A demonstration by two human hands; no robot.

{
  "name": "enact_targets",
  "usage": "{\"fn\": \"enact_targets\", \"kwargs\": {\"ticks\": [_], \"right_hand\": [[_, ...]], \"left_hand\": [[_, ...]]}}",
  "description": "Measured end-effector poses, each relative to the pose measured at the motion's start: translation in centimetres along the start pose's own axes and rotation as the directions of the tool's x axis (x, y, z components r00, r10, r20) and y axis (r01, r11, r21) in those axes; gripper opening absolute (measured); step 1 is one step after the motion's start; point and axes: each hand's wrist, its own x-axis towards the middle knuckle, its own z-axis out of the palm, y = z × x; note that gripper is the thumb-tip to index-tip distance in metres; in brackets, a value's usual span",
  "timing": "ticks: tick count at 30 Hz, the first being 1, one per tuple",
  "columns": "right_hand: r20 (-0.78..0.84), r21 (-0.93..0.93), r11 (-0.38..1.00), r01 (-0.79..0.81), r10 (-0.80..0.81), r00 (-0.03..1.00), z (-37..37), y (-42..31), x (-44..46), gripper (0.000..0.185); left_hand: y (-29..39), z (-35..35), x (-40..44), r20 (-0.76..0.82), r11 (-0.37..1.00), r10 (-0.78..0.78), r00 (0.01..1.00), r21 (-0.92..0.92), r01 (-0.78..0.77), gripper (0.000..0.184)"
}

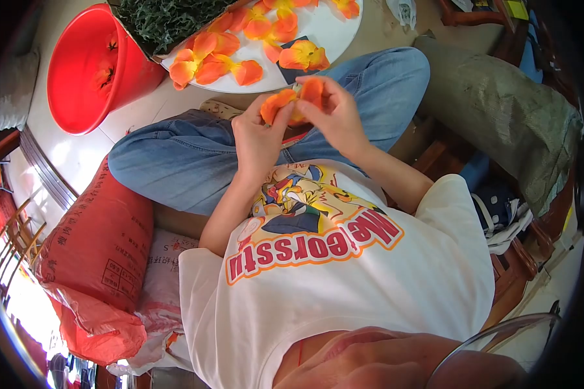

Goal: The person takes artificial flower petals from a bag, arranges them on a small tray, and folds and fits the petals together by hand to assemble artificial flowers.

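Over my lap, my left hand (259, 128) and my right hand (336, 117) hold one orange-yellow artificial flower petal piece (279, 104) between them. The fingertips of both hands are closed in a pinch, and the piece spreads out between and above them. What lies right under the fingertips is hidden. Just beyond the hands, several similar petal pieces (246, 72) lie on a round white tabletop (328, 23). One of them partly covers a dark flat rectangular object (291, 72).
A box of dark green artificial foliage (165, 23) sits at the tabletop's left. Beside it stands a red bucket (78, 71) with a few orange-red flowers inside. Red sacks (100, 233) lie on my left, a large grey-green sack (493, 110) on my right.
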Motion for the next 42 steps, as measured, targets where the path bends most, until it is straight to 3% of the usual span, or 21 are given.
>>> {"fn": "enact_targets", "kwargs": {"ticks": [3, 9, 12, 18, 27, 30, 33, 39, 42], "right_hand": [[-0.055, -0.068, 0.996, -0.063, 0.06, 0.997, -1.2, -0.7, 0.7, 0.026], [-0.071, 0.092, 0.984, -0.151, 0.158, 0.985, -2.0, -1.0, 1.1, 0.02], [-0.048, 0.177, 0.969, -0.174, 0.185, 0.982, -2.0, -1.1, 1.3, 0.023], [0.027, 0.153, 0.943, -0.295, 0.295, 0.955, -2.1, -0.4, 1.0, 0.021], [-0.004, 0.269, 0.943, -0.197, 0.206, 0.979, -2.4, 0.2, 1.0, 0.01], [0.005, 0.113, 0.982, -0.153, 0.154, 0.988, -2.8, 0.2, 0.9, 0.011], [0.024, 0.09, 0.985, -0.149, 0.148, 0.989, -2.7, 0.0, 0.9, 0.016], [0.066, 0.283, 0.93, -0.236, 0.226, 0.972, -2.6, 0.1, 1.3, 0.036], [0.092, 0.287, 0.915, -0.283, 0.268, 0.959, -2.9, 0.2, 1.1, 0.041]], "left_hand": [[0.0, 0.3, 0.8, 0.002, 0.955, -0.169, 0.986, -0.246, 0.164, 0.019], [-0.9, 0.7, 1.8, 0.189, 0.778, -0.262, 0.946, -0.539, 0.323, 0.018], [-1.3, 0.7, 1.8, 0.194, 0.772, -0.274, 0.942, -0.539, 0.335, 0.015], [-0.9, 1.2, 1.3, 0.139, 0.796, -0.266, 0.954, -0.526, 0.299, 0.015], [-3.0, 1.8, 0.3, 0.155, 0.792, -0.213, 0.965, -0.551, 0.263, 0.02], [-3.7, 1.7, 0.5, 0.179, 0.697, -0.249, 0.952, -0.65, 0.304, 0.021], [-3.0, 1.0, 0.7, 0.149, 0.732, -0.26, 0.954, -0.614, 0.296, 0.019], [-3.5, 1.2, 0.7, 0.183, 0.622, -0.261, 0.948, -0.719, 0.31, 0.022], [-3.7, 1.1, 0.7, 0.189, 0.618, -0.295, 0.937, -0.71, 0.338, 0.023]]}}
